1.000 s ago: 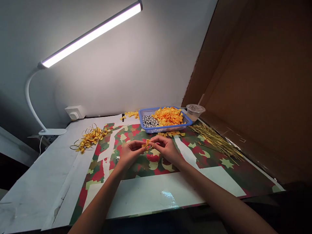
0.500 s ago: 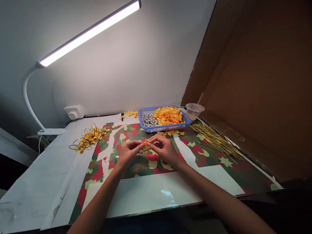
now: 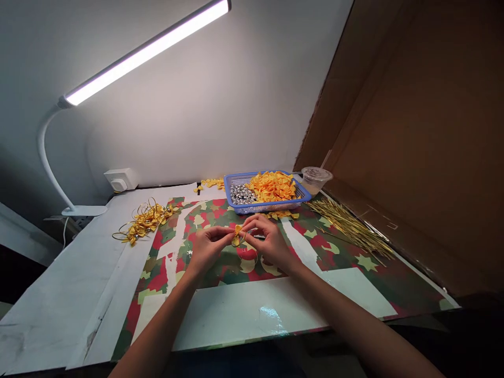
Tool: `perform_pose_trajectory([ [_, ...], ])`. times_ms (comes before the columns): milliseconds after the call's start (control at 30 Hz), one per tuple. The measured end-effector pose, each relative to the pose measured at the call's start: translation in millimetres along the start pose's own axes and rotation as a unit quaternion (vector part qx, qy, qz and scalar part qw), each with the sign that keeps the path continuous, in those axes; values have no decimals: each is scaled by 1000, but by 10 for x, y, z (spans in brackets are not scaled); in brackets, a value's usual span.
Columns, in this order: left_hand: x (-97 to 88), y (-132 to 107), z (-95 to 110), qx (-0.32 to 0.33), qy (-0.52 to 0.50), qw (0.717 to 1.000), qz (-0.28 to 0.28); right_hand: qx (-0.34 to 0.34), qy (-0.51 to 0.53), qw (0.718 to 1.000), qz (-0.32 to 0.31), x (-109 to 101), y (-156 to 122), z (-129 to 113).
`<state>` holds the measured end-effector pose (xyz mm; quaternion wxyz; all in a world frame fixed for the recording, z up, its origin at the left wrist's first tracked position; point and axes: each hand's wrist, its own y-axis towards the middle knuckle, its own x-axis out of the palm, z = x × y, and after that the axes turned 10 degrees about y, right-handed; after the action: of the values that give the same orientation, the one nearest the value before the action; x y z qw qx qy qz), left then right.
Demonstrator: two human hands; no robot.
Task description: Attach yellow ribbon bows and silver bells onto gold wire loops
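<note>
My left hand (image 3: 210, 247) and my right hand (image 3: 270, 242) meet above the patterned mat, their fingertips pinching a small yellow ribbon bow (image 3: 238, 231) from both sides. A thin gold wire loop (image 3: 238, 241) hangs just below the bow, partly hidden by my fingers. Behind my hands stands a blue plastic basket (image 3: 268, 208) holding loose yellow-orange ribbon bows (image 3: 272, 186) and silver beads (image 3: 241, 194). A tangled heap of finished bows with curled gold wire (image 3: 146, 223) lies to the left of my left hand.
A bundle of gold wire stems (image 3: 350, 228) lies to the right, beside a cardboard wall (image 3: 413, 131). A clear plastic cup (image 3: 315, 180) stands behind the basket. Camouflage paper (image 3: 334, 257) covers the table, with white sheets (image 3: 79, 294) at left and a clamp lamp (image 3: 145, 52) above.
My hands stay together on the bow, shifting only slightly. The wire loop has moved a little left and down under the bow.
</note>
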<state>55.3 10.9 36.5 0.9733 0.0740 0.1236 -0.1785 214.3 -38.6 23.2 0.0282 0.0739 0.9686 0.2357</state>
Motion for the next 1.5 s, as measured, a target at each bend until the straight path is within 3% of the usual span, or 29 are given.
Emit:
perform_pose_trajectory([
  [733,63,-37,34,-9,-71,997,2,33,46,998,9,10,-44,126],
  [1200,56,-16,58,-87,-162,983,17,36,31,999,10,5,-27,84],
  [1400,28,44,-12,-145,-218,965,12,48,11,998,29,-70,4,-46],
  [1500,14,68,-22,-174,-250,953,11,49,-79,995,-36,-159,13,-120],
])
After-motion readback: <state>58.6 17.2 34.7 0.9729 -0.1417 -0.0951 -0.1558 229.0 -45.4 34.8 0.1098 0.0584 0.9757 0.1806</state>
